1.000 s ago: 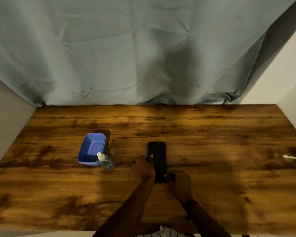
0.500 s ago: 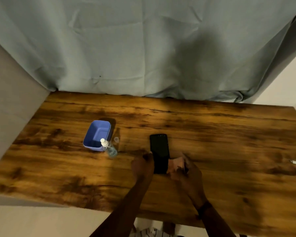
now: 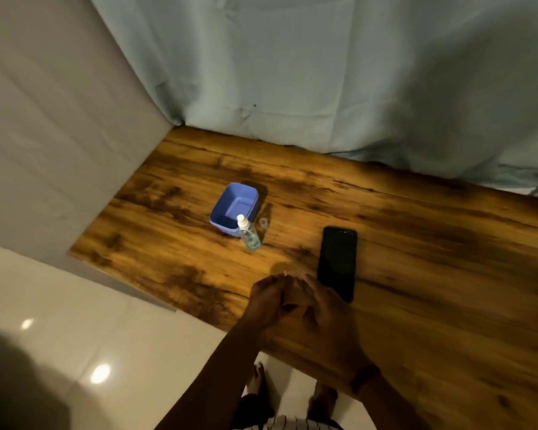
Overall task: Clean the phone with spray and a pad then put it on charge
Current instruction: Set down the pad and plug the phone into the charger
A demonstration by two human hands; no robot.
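Observation:
The black phone (image 3: 337,262) lies flat, screen up, on the wooden table (image 3: 432,274). Just left of its near end my left hand (image 3: 267,301) and my right hand (image 3: 325,310) are pressed together, apart from the phone. Between their fingers shows a small pinkish pad (image 3: 289,293), mostly hidden. A small clear spray bottle (image 3: 249,235) with a white nozzle stands uncapped further left. Its clear cap (image 3: 263,222) sits beside it.
A blue plastic tub (image 3: 227,195) stands right behind the bottle. A grey-blue curtain (image 3: 323,72) hangs along the table's far edge and a pale wall (image 3: 59,135) closes the left end. The near table edge runs diagonally above a white tiled floor (image 3: 106,352).
My left hand has let go of the phone and my right hand has moved left, so both now meet on the pad beside it. The view has swung left.

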